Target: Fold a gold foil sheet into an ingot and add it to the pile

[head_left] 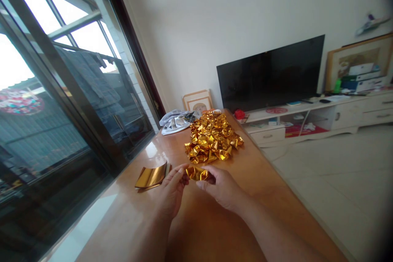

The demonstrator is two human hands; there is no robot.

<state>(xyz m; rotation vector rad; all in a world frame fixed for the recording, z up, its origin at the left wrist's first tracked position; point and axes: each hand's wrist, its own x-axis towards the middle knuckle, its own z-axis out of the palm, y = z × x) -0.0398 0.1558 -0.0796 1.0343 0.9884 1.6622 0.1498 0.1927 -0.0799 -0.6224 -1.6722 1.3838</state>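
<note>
A heap of crumpled, folded gold foil pieces lies in the middle of the wooden table. Between my left hand and my right hand is a creased gold foil piece, pinched by the fingers of both. To the left of my left hand, a small stack of flat gold foil sheets rests on the table with its edges curling up. The heap sits just beyond my fingertips, not touching them.
A dark-framed window runs along the table's left side. At the far end are a grey cloth bundle and a small picture frame. To the right, the table edge drops to a tiled floor, with a television on a white cabinet beyond.
</note>
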